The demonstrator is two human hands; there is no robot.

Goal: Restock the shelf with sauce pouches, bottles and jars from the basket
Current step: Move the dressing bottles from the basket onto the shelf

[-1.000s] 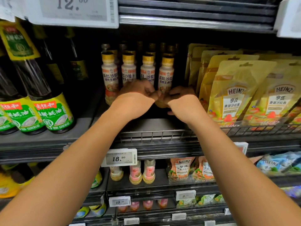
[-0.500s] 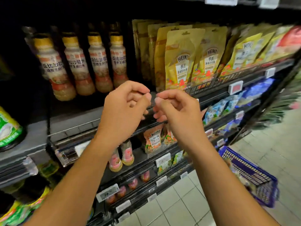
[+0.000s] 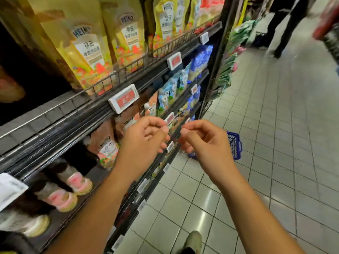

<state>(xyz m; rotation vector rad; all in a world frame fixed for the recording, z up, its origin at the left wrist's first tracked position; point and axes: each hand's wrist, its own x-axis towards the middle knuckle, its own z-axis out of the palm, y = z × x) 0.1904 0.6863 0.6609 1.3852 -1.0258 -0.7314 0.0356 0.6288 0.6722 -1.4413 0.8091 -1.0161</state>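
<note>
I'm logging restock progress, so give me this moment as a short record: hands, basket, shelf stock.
left hand: fingers curled, holding nothing
right hand: fingers curled, holding nothing
basket: blue, on the floor beyond the right hand, contents hidden
upper shelf: yellow pouches upright behind a wire rail
lower shelf: bottles with pink bands, blurred
aisle: another person farther along

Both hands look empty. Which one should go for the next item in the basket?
Right, probably. The blue basket sits on the floor just beyond the right hand, on its side. The left hand is nearer the shelf and would have to cross over. Both hold nothing.
</note>
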